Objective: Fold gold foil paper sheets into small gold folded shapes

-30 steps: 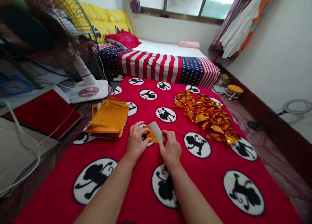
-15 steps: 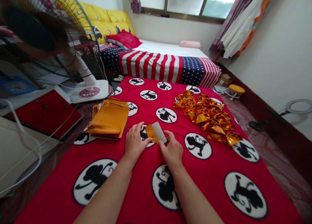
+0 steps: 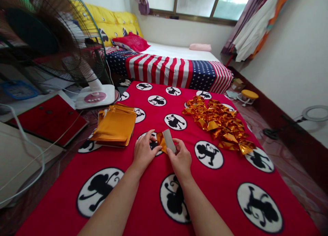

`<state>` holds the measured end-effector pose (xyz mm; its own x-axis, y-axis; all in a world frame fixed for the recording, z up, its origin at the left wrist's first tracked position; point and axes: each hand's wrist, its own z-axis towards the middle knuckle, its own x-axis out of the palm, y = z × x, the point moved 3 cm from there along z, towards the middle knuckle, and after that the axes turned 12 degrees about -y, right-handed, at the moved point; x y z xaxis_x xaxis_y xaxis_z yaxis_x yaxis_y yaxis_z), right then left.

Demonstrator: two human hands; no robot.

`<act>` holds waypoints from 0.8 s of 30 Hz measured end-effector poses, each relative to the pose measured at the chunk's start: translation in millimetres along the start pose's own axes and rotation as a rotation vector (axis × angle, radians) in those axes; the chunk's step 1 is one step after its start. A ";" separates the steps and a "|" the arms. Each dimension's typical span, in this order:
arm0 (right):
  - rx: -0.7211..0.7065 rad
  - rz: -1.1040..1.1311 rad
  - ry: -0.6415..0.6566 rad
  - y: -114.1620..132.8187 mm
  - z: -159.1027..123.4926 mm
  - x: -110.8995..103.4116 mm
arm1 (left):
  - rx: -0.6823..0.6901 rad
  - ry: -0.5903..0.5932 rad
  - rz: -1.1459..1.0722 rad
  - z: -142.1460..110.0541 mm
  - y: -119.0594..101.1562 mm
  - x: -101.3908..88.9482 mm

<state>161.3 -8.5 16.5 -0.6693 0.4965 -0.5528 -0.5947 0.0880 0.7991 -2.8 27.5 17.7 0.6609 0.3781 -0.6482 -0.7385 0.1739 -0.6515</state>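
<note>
Left hand point(image 3: 143, 150) is curving half-open, thumb against the foil sheet point(image 3: 169, 140); right hand point(image 3: 181, 159) is pinching it between them, over red cloth point(image 3: 146, 201). Apparently folding; next move probably needing firm creasing.

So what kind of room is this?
Probably a bedroom in someone's home. You can see a bed with a red pillow on it, and clothes hanging beside the window.

Left grip point(image 3: 144, 149) curved, parted — right grip point(image 3: 180, 158) pinched
</note>
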 end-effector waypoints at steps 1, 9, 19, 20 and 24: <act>0.005 0.048 -0.005 0.2 -0.4 0.9 | -0.002 -0.003 -0.012 -0.1 -0.2 0.5; 0.017 0.135 -0.011 2.4 -2.8 2.5 | 0.021 -0.014 -0.087 -1.2 -3.7 1.8; -0.031 0.112 0.151 -8.9 7.5 -14.0 | 0.261 0.146 -0.249 -7.9 -18.3 12.4; -0.043 0.158 0.195 -11.3 9.1 -15.6 | 0.278 0.163 -0.265 -8.6 -19.6 12.1; -0.186 0.241 0.274 -15.5 12.1 -23.9 | 0.302 0.218 -0.303 -9.8 -23.7 7.6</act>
<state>191.9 -11.2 20.2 -0.8783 0.2331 -0.4174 -0.4599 -0.1733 0.8709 20.9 17.3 24.4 0.8411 0.0762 -0.5354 -0.4928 0.5156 -0.7009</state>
